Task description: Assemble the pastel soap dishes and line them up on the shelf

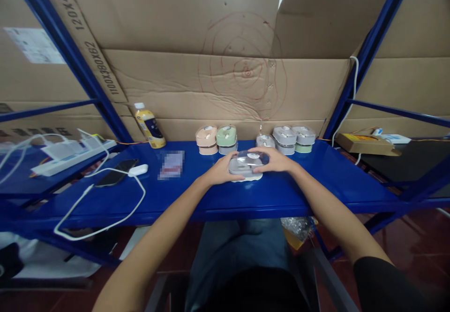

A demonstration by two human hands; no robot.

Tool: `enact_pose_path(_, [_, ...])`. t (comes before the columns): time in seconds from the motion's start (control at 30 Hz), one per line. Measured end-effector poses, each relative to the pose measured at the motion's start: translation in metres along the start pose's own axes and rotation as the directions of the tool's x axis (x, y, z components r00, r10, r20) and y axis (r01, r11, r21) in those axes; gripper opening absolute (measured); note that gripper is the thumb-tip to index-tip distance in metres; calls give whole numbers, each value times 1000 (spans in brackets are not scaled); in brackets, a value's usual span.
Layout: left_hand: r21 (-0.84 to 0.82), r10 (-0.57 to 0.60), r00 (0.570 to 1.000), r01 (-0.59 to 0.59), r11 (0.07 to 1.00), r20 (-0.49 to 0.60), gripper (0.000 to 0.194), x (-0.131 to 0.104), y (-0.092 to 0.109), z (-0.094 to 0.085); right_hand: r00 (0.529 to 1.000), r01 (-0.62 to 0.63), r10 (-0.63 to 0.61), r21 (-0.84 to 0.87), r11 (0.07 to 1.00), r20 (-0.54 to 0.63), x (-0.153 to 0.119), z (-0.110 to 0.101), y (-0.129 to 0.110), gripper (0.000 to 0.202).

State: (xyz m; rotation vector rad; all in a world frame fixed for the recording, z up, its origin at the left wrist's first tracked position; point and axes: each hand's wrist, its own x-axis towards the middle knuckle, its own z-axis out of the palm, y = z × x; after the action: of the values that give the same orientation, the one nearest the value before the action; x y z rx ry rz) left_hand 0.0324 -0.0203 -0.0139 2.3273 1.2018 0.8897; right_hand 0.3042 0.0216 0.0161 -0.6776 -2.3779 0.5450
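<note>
A grey container with a clear lid (246, 163) is held between both hands over the middle of the blue table. My left hand (224, 170) grips its left side, and my right hand (276, 160) has its fingers wrapped round the right side. Something white and flat shows under the container's near edge. Behind it, at the back of the table, stand a peach container (206, 139), a green-topped container (227, 138), a low grey one (265, 141), a stacked grey one (285, 139) and a grey one with a green base (304, 138).
On the blue table (197, 194) a yellow bottle (149, 126) stands back left, near a blurred card (172, 165). A dark phone (117, 172) and white cable (142, 194) lie at left. A cardboard wall (158, 26) closes the back; an open carton (365, 144) lies at right.
</note>
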Motion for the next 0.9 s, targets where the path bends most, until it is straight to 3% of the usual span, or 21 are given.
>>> enact_pose_path(0.1, [-41, -33, 999, 34, 999, 25, 118, 1, -2, 4, 997, 52, -49, -48, 998, 66, 6, 11, -3, 78])
enact_pose_path(0.2, [-43, -31, 999, 32, 999, 20, 127, 1, -4, 8, 994, 58, -53, -50, 997, 96, 10, 17, -5, 79])
enact_pose_path(0.9, [12, 75, 997, -75, 997, -4, 124, -2, -3, 17, 993, -45, 61, -151, 988, 104, 7, 18, -17, 75])
